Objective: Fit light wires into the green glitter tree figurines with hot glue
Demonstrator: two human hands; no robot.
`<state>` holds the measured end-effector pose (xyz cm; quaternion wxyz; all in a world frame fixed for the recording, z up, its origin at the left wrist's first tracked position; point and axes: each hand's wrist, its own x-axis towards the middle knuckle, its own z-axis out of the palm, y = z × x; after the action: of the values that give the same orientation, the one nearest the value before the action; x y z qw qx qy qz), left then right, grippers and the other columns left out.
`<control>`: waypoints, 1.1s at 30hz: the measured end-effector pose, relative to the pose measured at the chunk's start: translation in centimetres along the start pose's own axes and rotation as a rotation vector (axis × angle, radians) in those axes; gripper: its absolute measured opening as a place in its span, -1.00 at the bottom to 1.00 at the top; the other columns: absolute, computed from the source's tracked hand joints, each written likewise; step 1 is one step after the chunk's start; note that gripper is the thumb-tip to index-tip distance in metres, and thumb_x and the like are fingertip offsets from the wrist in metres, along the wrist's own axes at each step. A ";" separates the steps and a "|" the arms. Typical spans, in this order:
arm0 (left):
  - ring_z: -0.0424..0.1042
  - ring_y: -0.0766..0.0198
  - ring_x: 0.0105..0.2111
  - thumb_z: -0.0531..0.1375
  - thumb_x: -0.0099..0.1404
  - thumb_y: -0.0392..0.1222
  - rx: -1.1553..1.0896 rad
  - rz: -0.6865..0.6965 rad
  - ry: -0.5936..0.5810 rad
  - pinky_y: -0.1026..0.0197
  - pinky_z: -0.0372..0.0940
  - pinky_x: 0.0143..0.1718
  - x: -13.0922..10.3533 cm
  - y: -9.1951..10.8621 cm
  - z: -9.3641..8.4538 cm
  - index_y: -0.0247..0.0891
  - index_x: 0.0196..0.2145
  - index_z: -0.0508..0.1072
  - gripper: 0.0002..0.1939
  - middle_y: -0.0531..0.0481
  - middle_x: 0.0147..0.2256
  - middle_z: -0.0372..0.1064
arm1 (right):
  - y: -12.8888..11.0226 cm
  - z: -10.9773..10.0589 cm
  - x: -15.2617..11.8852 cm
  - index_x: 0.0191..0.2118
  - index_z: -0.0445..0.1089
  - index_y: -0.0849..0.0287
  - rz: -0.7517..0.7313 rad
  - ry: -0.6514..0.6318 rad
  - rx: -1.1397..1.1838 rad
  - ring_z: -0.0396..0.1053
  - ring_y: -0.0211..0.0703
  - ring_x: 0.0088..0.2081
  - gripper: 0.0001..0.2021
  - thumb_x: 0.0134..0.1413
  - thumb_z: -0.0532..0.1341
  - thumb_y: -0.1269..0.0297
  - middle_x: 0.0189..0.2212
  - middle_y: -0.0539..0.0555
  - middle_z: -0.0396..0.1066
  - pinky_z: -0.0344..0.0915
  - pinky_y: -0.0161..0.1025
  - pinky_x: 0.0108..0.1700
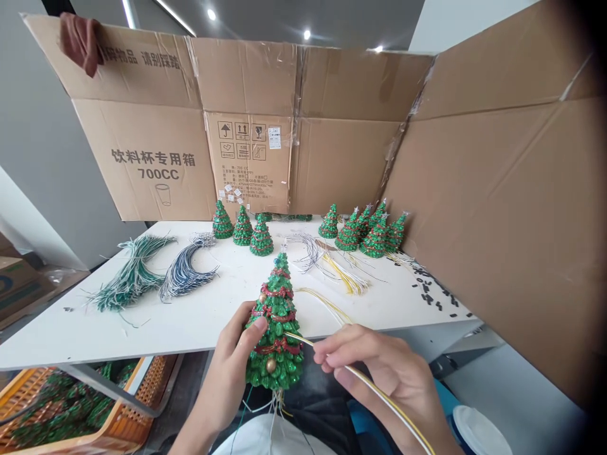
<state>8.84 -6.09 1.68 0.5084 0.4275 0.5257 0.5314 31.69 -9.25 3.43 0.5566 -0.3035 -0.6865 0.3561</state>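
My left hand grips a small green Christmas tree figurine from its left side, thumb across the front. The tree stands upright in my grasp, with red garlands and gold balls on it. Thin wires hang from beneath its base. Between the fingertips of my right hand is a yellow and white wire. One end of that wire meets the tree's front at mid-height; whether it goes into a hole I cannot tell. The other end runs down past my right palm. More yellow and white wires lie on the table behind.
On the white table lie a green wire bundle, a blue wire bundle and loose yellow wires. Several tree figurines stand farther back. Small black pieces are scattered right. Cardboard walls the back; an orange basket sits below left.
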 end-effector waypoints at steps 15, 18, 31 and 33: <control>0.53 -0.20 0.15 0.29 0.41 0.33 -0.016 0.104 -0.207 -0.03 0.41 0.20 4.6 0.1 2.2 -0.12 -0.22 0.59 -0.56 -0.12 -0.04 0.69 | 1.8 0.2 2.3 -0.08 0.77 -0.05 -0.012 0.326 -0.069 0.59 -0.16 -0.28 -0.89 0.50 0.43 0.22 -0.14 0.08 0.69 0.62 -0.27 -0.24; 0.58 -0.12 -0.01 0.25 0.45 0.30 -0.034 0.196 -0.357 -0.02 0.44 0.13 6.9 2.3 3.3 -0.16 -0.19 0.59 -0.55 -0.07 -0.20 0.65 | 1.6 -0.6 3.7 -0.07 0.76 -0.07 -0.069 0.398 -0.090 0.59 -0.13 -0.24 -0.91 0.49 0.44 0.22 -0.10 0.09 0.67 0.64 -0.26 -0.23; 0.53 -0.09 0.02 0.26 0.47 0.29 -0.059 0.153 -0.201 0.05 0.38 0.12 4.1 -1.5 4.4 -0.13 -0.14 0.58 -0.58 -0.10 -0.02 0.66 | 2.4 -1.4 2.2 0.05 0.64 -0.07 -0.198 0.284 -0.412 0.66 -0.05 -0.12 -0.80 0.61 0.26 0.35 -0.03 0.10 0.68 0.64 -0.14 -0.03; 0.51 -0.03 -0.06 0.23 0.52 0.24 0.011 0.213 -0.186 0.08 0.35 0.06 4.4 -1.4 4.6 -0.12 -0.18 0.53 -0.63 -0.06 -0.11 0.62 | 2.4 -1.9 2.4 0.05 0.63 -0.07 -0.249 0.229 -0.480 0.69 0.00 -0.03 -0.79 0.59 0.27 0.40 -0.01 0.10 0.70 0.63 -0.10 0.07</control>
<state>13.00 -1.28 0.28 0.4936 0.5310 0.4307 0.5375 33.14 -5.67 2.94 0.5822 -0.3783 -0.7157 0.0757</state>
